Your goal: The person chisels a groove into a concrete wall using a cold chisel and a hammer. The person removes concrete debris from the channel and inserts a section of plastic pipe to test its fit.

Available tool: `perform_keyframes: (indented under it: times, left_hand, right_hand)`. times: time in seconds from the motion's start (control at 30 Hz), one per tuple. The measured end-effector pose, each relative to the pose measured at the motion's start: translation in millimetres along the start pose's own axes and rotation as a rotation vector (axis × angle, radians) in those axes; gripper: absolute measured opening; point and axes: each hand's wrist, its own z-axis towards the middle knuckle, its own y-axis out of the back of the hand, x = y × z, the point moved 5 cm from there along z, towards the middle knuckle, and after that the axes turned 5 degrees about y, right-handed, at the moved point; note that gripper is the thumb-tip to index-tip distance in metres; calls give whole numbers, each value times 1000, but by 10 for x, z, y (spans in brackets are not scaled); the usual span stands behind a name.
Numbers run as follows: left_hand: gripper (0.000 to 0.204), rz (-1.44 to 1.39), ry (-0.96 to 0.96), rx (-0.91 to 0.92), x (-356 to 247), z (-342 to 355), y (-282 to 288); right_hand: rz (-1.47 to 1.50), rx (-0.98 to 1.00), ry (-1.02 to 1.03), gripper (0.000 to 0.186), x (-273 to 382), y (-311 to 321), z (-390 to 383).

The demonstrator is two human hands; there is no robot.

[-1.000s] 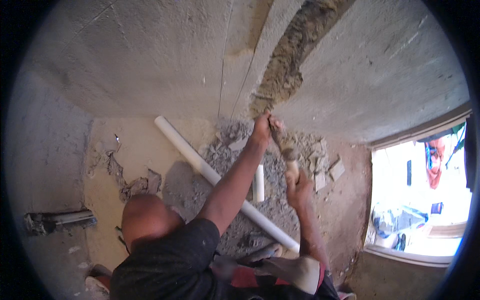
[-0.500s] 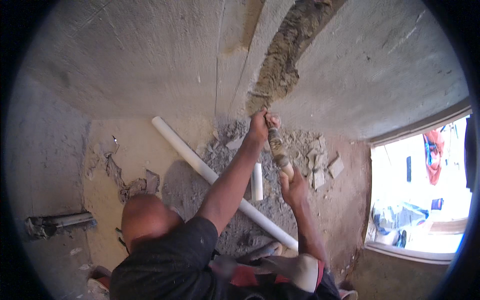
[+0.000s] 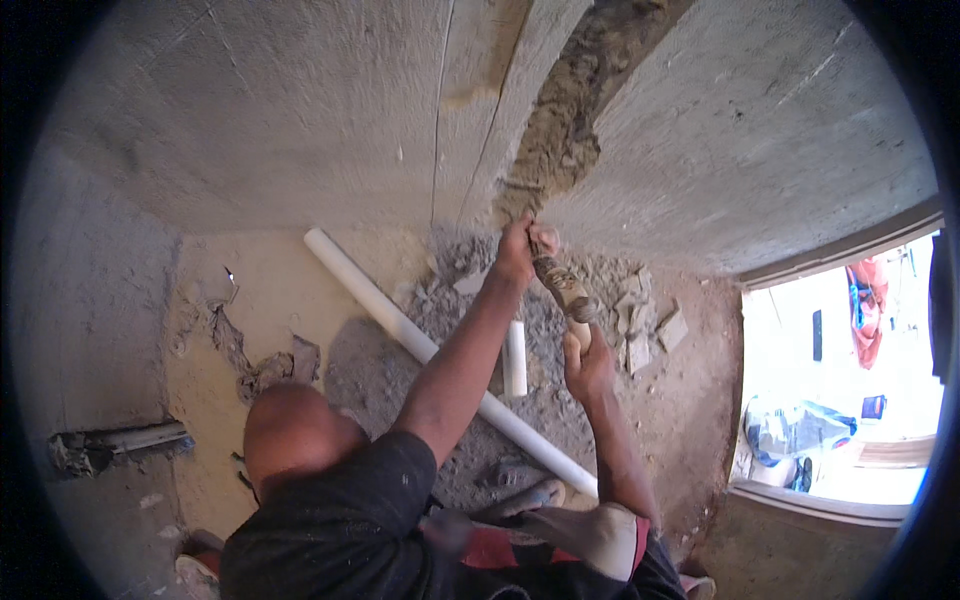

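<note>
My left hand (image 3: 517, 250) is closed at the lower end of a rough groove (image 3: 555, 140) cut into the grey wall. Its fingers hide most of what they grip. From beside that hand, a brown, banded tool piece (image 3: 560, 282) slants down toward my right hand. My right hand (image 3: 590, 366) wraps around a pale handle (image 3: 578, 335), just below the banded piece's rounded end. Whether the banded piece and the handle are one tool or two touching ones, I cannot tell. Both arms reach forward, the left in a dark sleeve.
A long white pipe (image 3: 370, 294) lies diagonally across the floor beneath my left arm. A short white pipe piece (image 3: 514, 358) lies between my arms. Broken rubble (image 3: 632, 315) is heaped along the wall's foot. At right, a bright opening (image 3: 840, 370) shows bags and cloth outside.
The lower end of the banded piece has swung slightly right and up, so it now meets the pale handle at an angle. My right hand has shifted slightly; my left hand stays at the groove.
</note>
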Motion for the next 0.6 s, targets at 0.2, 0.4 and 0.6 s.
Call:
perform_keyframes:
  times: [0.2, 0.4, 0.6]
  left_hand:
    - [40, -165, -72, -38, -79, -43, -78]
    - [40, -220, 10, -25, 158, 146, -99]
    - [41, 213, -207, -193, -199, -18, 144]
  right_hand:
    - [-96, -41, 274, 34, 363, 518, -154]
    - [268, -153, -64, 24, -99, 336, -301]
    - [-126, -1, 101, 36, 277, 195, -24]
